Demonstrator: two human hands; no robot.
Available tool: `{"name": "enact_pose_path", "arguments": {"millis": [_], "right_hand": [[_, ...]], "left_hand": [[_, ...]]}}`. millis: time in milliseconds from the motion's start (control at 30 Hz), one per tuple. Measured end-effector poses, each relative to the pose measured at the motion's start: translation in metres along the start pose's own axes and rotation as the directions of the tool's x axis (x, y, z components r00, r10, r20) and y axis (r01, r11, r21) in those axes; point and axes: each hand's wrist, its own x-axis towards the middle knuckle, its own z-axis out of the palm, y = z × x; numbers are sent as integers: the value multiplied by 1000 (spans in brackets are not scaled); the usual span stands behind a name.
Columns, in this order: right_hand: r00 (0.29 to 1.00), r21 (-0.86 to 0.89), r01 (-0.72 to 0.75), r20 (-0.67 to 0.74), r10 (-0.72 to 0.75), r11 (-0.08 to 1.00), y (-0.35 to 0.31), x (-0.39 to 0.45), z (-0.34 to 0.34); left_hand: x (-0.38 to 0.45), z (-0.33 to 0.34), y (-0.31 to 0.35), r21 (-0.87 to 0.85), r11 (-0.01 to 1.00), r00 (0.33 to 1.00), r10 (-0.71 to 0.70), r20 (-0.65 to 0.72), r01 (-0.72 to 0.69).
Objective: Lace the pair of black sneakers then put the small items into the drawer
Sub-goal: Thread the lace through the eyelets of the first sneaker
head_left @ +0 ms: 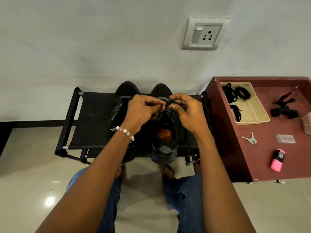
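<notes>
Two black sneakers stand side by side on a black fabric rack (94, 118). The right sneaker (165, 142) shows an orange insole. The left sneaker (125, 89) is largely hidden behind my left arm. Both hands are over the right sneaker's tongue. My left hand (143, 111) pinches one end of a black lace (165, 106), and my right hand (186, 111) pinches the other end. On the maroon cabinet top (262, 158) at the right lie keys (250, 139), a pink item (277, 160), a clear plastic piece (285, 138) and a black clip (284, 110).
A beige tray (257, 118) on the cabinet holds several bundled black laces. A wall socket (204, 34) is on the wall above. My knees in jeans and my bare feet are on the tiled floor below the rack.
</notes>
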Motion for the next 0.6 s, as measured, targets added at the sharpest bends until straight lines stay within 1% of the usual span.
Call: {"name": "enact_pose_path", "arguments": {"millis": [67,133,167,233,267,300,333,367,400,433,467,500,533,600], "right_hand": [[997,-5,35,-70,-35,999,-4,1,1],[993,14,59,-102,-57,998,-4,4,1],[993,32,67,-98,-64,997,-5,5,0],[992,59,83,-96,-77,995,-6,5,0],[992,26,73,-100,-70,997,-5,5,1],[992,-53,46,-117,-52,998,-5,5,2],[987,-159,1,-161,-27,987,-5,5,1],[975,-221,-38,-222,-12,975,-6,4,-1],[961,-213,-41,-277,-20,976,-7,4,-4],[953,-158,-16,-302,-33,987,-7,4,-7],[955,-81,1,-295,-25,997,-5,4,-8],[968,-10,-19,-251,16,1000,-1,5,-9],[982,40,-72,-175,78,997,3,6,-8],[982,82,-186,49,183,979,12,7,-4]], "left_hand": [[5,3,-3,114,989,996,88,15,-90],[10,2,-6,173,973,985,135,103,-152],[12,2,-8,170,972,978,137,155,-163],[13,6,-11,104,982,966,130,224,-156],[12,9,-11,83,986,969,121,215,-141],[12,13,-11,76,988,977,119,180,-134],[12,16,-12,76,989,984,120,132,-130],[13,18,-12,77,988,989,124,86,-130],[14,18,-13,70,989,991,123,49,-127],[15,18,-13,56,991,992,120,28,-121],[15,18,-13,39,992,993,116,17,-116],[16,17,-13,27,993,994,112,12,-113],[16,16,-13,20,994,994,111,8,-111],[16,15,-14,19,993,993,114,11,-114]]}}
